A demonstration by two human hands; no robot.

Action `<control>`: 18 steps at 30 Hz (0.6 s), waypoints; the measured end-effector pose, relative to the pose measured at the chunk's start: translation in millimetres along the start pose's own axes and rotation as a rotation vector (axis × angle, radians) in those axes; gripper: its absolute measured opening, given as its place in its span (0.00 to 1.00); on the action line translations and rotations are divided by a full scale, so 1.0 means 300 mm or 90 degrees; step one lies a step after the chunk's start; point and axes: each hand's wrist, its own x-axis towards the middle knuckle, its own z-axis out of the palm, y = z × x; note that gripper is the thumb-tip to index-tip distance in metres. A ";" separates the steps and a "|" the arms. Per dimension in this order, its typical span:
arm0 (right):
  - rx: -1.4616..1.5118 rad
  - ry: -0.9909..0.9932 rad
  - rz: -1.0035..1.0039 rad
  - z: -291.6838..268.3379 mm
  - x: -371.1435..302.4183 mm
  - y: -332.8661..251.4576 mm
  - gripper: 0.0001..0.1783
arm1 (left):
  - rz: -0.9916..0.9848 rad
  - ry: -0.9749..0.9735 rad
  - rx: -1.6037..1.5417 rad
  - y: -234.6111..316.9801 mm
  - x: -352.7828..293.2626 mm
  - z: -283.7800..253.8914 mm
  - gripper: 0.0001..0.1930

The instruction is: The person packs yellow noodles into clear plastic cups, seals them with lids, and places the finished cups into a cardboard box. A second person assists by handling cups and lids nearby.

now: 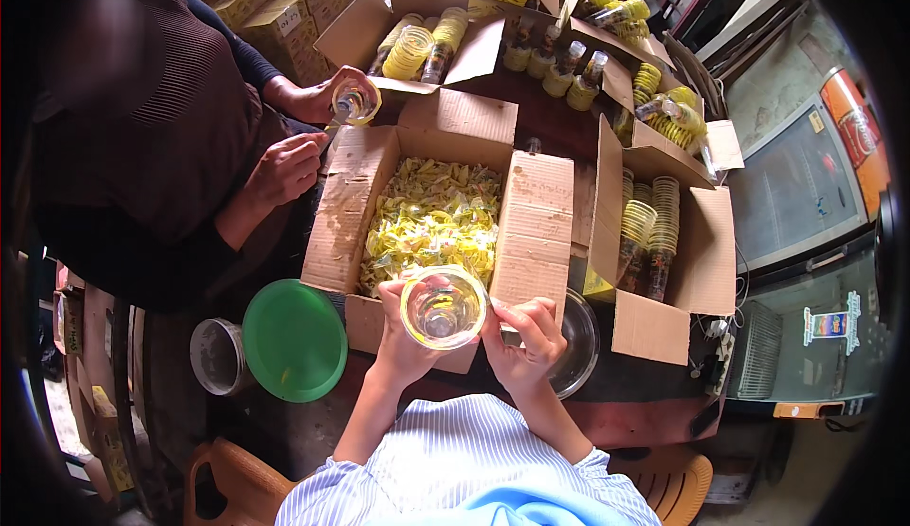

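In front of my chest, my left hand point(402, 344) is wrapped round a clear plastic cup point(442, 316) with yellow marks on its side; its open mouth faces up toward me. My right hand point(529, 336) is closed in a pinch close to the cup's right rim. Whatever lies between those fingertips, if anything, is too small to name. Just beyond the cup stands an open cardboard box point(536, 232), filled with crumpled yellow-and-clear plastic pieces point(434, 218). The cup overlaps the box's near edge in view.
At the left, a co-worker's hands point(284, 168) hold a similar cup point(355, 101). Boxes of stacked yellow-marked cups point(654, 213) stand right and far. A green lid point(296, 341) and white tub point(218, 357) are at left. A round dish point(574, 346) sits behind my right hand.
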 end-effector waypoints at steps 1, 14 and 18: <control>0.003 -0.002 0.005 0.001 0.002 0.001 0.13 | -0.004 0.001 0.002 0.001 0.001 -0.001 0.41; 0.046 -0.022 0.089 0.001 -0.024 0.019 0.13 | 0.009 -0.045 0.035 -0.011 0.002 -0.006 0.40; 0.055 -0.031 0.091 0.001 -0.012 0.031 0.13 | 0.023 -0.117 0.084 -0.003 0.005 -0.021 0.38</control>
